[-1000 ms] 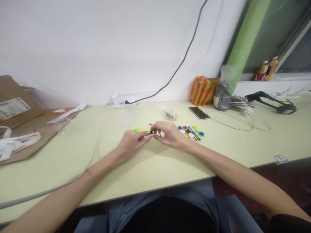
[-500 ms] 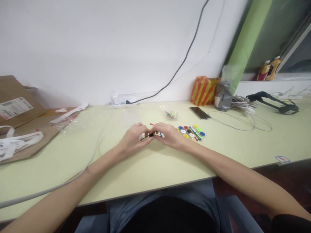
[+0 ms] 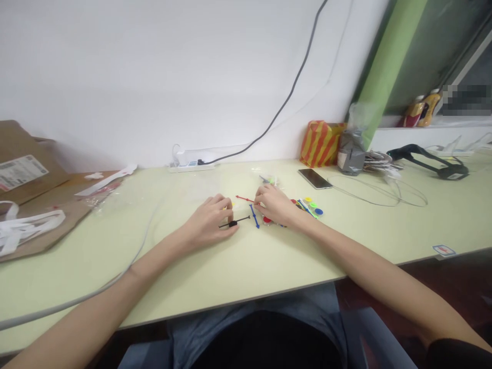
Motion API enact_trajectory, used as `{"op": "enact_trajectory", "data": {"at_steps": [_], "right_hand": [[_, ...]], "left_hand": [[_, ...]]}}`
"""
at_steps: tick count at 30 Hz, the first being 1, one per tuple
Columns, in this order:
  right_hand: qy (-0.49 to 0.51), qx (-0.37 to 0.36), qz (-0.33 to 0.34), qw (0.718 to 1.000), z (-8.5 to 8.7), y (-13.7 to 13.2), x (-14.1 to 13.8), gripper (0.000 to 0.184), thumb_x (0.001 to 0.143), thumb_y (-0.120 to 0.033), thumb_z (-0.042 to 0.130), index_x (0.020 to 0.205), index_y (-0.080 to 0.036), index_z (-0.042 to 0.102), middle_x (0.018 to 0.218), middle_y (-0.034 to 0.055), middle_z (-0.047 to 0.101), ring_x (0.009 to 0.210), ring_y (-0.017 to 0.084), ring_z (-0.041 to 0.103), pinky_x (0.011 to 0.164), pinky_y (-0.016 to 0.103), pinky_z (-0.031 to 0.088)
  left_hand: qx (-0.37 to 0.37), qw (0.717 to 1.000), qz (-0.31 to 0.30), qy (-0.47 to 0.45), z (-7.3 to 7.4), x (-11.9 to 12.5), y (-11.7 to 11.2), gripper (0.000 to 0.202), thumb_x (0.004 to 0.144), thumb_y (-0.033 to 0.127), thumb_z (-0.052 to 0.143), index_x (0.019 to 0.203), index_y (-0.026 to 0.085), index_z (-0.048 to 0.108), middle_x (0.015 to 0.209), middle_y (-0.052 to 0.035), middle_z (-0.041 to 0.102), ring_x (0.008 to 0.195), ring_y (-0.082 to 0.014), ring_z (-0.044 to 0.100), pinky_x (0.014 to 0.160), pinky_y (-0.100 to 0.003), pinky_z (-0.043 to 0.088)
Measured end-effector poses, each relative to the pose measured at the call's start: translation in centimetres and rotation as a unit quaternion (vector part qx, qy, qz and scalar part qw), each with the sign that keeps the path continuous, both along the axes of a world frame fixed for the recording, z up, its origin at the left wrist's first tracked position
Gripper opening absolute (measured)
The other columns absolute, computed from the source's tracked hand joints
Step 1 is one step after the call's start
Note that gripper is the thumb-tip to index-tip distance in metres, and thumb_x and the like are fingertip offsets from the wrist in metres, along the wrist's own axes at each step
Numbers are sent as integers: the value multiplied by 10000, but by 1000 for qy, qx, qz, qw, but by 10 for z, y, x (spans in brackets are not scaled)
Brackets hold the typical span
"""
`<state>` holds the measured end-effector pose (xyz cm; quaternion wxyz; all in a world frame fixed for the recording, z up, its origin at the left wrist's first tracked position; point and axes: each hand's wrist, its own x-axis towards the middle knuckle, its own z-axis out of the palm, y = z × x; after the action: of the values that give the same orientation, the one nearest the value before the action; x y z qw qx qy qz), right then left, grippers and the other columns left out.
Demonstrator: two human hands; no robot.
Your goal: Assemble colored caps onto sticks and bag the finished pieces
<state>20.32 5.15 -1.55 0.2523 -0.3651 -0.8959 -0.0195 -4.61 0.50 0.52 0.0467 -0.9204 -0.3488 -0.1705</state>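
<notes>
My left hand pinches a black arrow spinner, a thin pointer with a round black hub, low over the table. Its free end points right, past my fingertips. My right hand has its fingers closed at the right end of a red arrow; the fingers hide that end. Between my hands lies a blue arrow. A red disc sits just below my right hand. Several coloured discs and arrows, among them a blue disc, lie to the right, partly covered by my right hand and wrist.
A small bag of coloured parts lies behind my right hand. Farther back are a phone, a striped bag and a power strip. Cardboard packaging is on the left. A grey cable crosses my left forearm.
My hands were together on the black spinner. The right has let go and moved right to the red arrow; the left has lowered slightly, still with the spinner.
</notes>
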Motion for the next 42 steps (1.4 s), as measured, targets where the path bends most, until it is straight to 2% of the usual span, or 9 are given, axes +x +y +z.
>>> {"op": "enact_trajectory", "data": {"at_steps": [5,9,15,20,23,27,31,37,42], "right_hand": [[-13,-43,22,999,12,5,16,107,897,-196,710,805,-184,762,922,96,653,897,237,567,802,374,432],[-34,-80,41,995,24,9,29,42,840,-175,761,824,-200,791,863,72,687,825,217,592,734,330,428],[-37,-122,36,991,25,5,26,103,767,-100,780,750,-202,775,813,51,715,784,209,616,683,309,417],[11,-81,13,997,29,0,18,77,834,-124,743,792,-188,753,794,59,702,797,207,600,697,316,407],[101,-49,46,993,31,-10,9,45,897,-176,709,861,-184,733,788,36,683,802,182,592,745,308,426],[173,-41,119,977,25,-29,-12,35,919,-166,691,891,-174,709,810,30,691,805,164,607,776,295,452],[192,-71,141,969,17,-35,-20,32,920,-161,694,930,-179,718,871,46,727,841,167,641,783,289,476],[146,-77,53,985,17,-13,-3,53,920,-234,709,900,-194,737,917,48,756,937,200,623,862,339,451],[-1,-75,-6,997,16,-7,-2,134,883,-256,746,770,-183,746,786,66,720,902,234,576,828,350,404]], "left_hand": [[-15,1000,-1,5,0,1,-1,195,882,385,647,811,203,662,964,-65,628,940,-241,516,813,-379,432],[-5,1000,0,16,-2,2,0,153,894,351,640,940,208,669,997,-65,627,987,-249,522,856,-388,437],[5,1000,6,26,-4,-1,3,132,927,330,611,919,206,656,1005,-70,629,1007,-258,523,863,-389,437],[36,999,15,-12,-3,2,2,372,964,346,582,1314,222,564,1117,-84,639,1072,-271,526,922,-412,431],[42,998,24,-48,-3,5,0,485,989,392,564,1431,216,468,1122,-83,642,1080,-265,532,929,-413,428],[52,996,4,-74,-5,8,-1,306,996,376,567,1249,204,579,1113,-77,663,1074,-250,552,907,-395,428],[47,995,-9,-82,-7,7,-1,116,1000,292,545,1044,208,613,1012,-48,681,1026,-234,556,870,-380,430],[32,993,15,-113,-9,6,1,42,923,224,617,954,206,595,925,-29,657,976,-228,557,851,-377,437],[22,989,29,-142,-3,5,3,100,921,285,659,918,204,599,944,-38,647,951,-224,576,838,-367,446]]}}
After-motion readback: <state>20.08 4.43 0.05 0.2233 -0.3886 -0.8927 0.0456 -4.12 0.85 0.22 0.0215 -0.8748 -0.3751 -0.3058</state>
